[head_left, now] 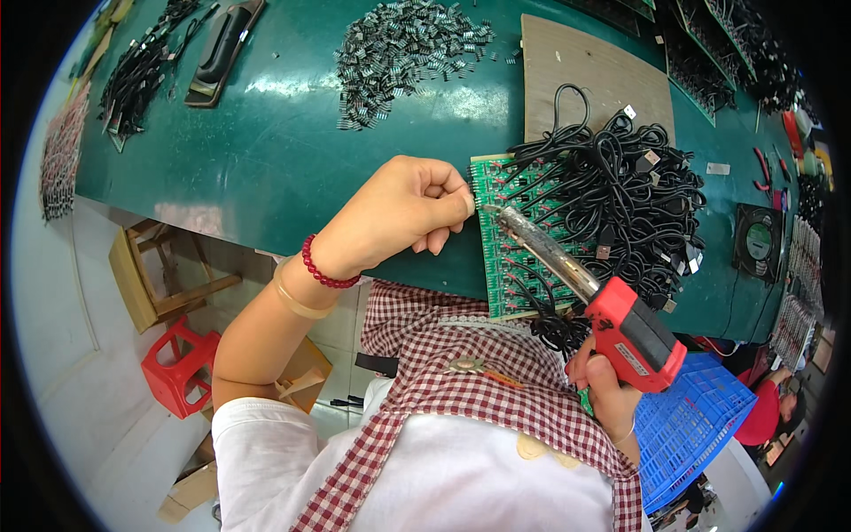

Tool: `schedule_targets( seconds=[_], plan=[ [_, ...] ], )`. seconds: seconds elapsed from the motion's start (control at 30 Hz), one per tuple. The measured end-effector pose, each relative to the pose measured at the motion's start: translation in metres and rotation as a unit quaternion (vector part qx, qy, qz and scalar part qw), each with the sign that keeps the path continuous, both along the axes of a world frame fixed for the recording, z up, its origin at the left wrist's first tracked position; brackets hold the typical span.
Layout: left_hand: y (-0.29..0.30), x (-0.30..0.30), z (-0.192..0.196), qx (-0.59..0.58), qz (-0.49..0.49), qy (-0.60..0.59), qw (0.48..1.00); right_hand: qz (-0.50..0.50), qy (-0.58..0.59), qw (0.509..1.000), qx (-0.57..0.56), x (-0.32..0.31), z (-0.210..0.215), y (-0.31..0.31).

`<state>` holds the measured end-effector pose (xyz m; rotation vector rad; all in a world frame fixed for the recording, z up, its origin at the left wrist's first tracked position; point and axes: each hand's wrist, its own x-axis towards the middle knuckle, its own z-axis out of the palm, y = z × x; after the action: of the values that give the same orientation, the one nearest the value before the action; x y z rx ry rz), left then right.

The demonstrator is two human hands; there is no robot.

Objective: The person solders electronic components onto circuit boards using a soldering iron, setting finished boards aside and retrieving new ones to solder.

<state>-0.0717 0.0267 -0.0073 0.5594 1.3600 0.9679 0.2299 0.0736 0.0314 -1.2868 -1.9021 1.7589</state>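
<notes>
A red and black soldering iron (634, 332) is gripped in my right hand (610, 390), its metal barrel slanting up and left. The tip reaches the left edge of a green circuit board panel (501, 253), close to my left fingertips. My left hand (412, 206) is closed in a pinch at that same edge; whatever lies between thumb and finger is too small or hidden to name. Small dark parts line the panel's upper left edge. Many black USB cables (620, 195) run from the panel and lie bundled over its right side.
A heap of small metal connectors (399, 53) lies at the back of the green table (266, 160). Behind the cables is a brown board (585, 66). A round black fan (759, 239) stands at right, a blue crate (696, 426) below it. A red stool (180, 365) is at lower left.
</notes>
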Motion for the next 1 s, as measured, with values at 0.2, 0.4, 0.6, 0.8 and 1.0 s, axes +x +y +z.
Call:
schedule_targets(
  seconds=[0.2, 0.4, 0.6, 0.8, 1.0],
  plan=[
    [0.000, -0.009, 0.008, 0.010, 0.003, 0.098, 0.995, -0.039, 0.031, 0.999, -0.014, -0.007, 0.006, 0.002],
    [0.011, -0.030, -0.002, 0.136, 0.069, 0.658, 0.738, -0.101, 0.114, 0.986, -0.067, -0.011, 0.018, 0.001],
    [0.017, -0.030, -0.010, 0.076, 0.005, 0.684, 0.725, -0.115, 0.116, 0.984, -0.067, -0.008, 0.013, -0.001],
    [0.020, -0.027, -0.002, 0.065, 0.017, 0.709, 0.702, -0.185, 0.254, 0.949, 0.012, 0.013, 0.030, 0.023],
    [0.009, -0.033, 0.001, 0.077, -0.020, 0.704, 0.705, -0.335, 0.409, 0.831, 0.173, 0.102, 0.061, 0.083]
  ],
)
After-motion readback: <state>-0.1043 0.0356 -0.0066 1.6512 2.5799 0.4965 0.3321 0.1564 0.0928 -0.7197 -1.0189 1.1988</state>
